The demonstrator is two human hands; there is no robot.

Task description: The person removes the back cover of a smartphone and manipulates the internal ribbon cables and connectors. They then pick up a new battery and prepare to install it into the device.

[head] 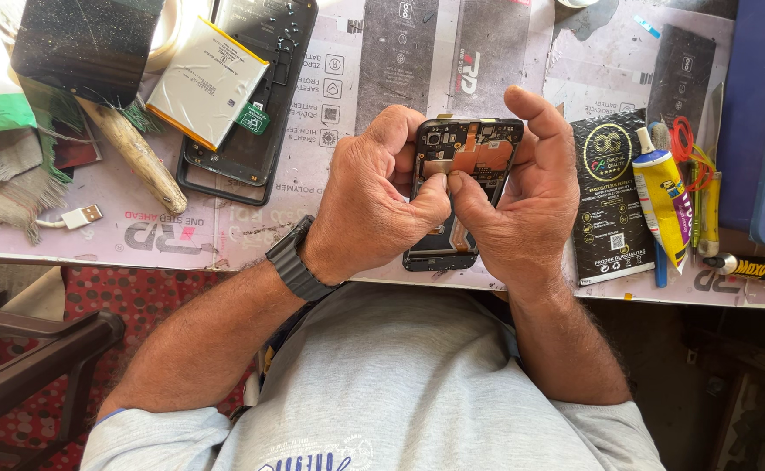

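Hands, left (374, 205) and right (522, 196), both gripping opened smartphone (461, 187) above cluttered workbench (330, 174), glue tube (666, 205) just beyond right hand.

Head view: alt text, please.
Both hands, left hand and right hand, hold an opened phone over the table edge, fingertips pinching inside it. A battery and a glue tube lie nearby.

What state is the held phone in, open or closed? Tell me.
Open: the phone between left hand and right hand has no back cover, its circuit board exposed.
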